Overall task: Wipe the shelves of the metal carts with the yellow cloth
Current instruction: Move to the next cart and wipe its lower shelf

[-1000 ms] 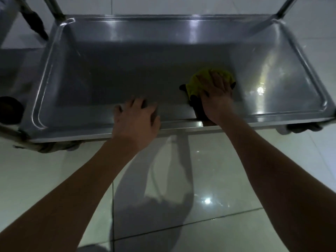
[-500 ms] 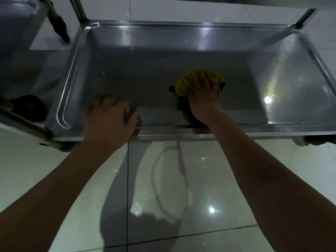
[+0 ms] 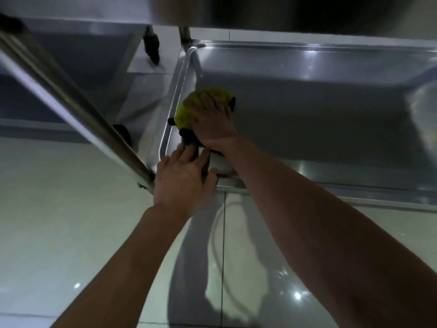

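Observation:
The yellow cloth (image 3: 189, 109) lies bunched on the bottom shelf (image 3: 319, 110) of the metal cart, close to the shelf's left rim. My right hand (image 3: 212, 123) presses flat on top of the cloth, fingers spread, covering its right half. My left hand (image 3: 183, 178) rests on the shelf's front edge at the near left corner, fingers apart and laid over the rim, next to the cart's upright post (image 3: 78, 110). Dark edges of the cloth stick out below my right hand.
A second metal cart (image 3: 71, 58) stands to the left, with a black caster (image 3: 121, 134) between the two. The underside of an upper shelf (image 3: 283, 13) hangs across the top. Glossy pale floor tiles (image 3: 71, 221) spread below.
My right hand has slid the cloth leftward along the shelf to its left rim. My left hand moved along the front edge to the left corner. The view shifted left too.

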{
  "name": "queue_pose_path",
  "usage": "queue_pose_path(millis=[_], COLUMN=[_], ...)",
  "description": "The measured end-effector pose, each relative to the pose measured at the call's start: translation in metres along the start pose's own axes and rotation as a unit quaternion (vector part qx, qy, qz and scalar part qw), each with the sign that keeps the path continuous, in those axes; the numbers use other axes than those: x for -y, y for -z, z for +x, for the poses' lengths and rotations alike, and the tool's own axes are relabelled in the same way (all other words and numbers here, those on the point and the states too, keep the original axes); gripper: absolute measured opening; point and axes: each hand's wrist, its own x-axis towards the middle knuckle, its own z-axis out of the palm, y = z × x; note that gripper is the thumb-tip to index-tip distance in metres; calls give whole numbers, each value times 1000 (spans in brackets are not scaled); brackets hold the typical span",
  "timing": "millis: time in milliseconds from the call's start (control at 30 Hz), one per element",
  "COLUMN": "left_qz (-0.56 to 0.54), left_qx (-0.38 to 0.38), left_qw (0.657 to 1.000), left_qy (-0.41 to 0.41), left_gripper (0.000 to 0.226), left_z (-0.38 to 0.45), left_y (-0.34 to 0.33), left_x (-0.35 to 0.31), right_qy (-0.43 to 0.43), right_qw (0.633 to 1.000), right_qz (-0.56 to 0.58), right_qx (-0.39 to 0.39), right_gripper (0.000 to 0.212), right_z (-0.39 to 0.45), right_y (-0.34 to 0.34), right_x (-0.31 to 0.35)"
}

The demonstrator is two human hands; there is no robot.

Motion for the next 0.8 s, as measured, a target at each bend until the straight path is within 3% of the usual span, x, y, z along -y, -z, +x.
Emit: queue_pose_path(millis=[200, 400, 567, 800], left_qz=[13, 32, 24, -20], left_qx=[8, 19, 10, 12], left_qw=[1000, 999, 999, 998], left_qy=[-7, 16, 41, -64], left_gripper=[52, 49, 39, 36], left_z=[-1, -5, -2, 27], left_y=[0, -6, -1, -11], left_x=[3, -8, -21, -109], right_qy=[31, 23, -17, -117], right_qw=[998, 1000, 998, 989], right_qz=[23, 15, -59, -47], right_qx=[40, -7, -20, -73], right_gripper=[53, 52, 55, 52], right_z=[17, -2, -16, -61], right_y=[1, 4, 26, 68], right_x=[18, -2, -71, -183])
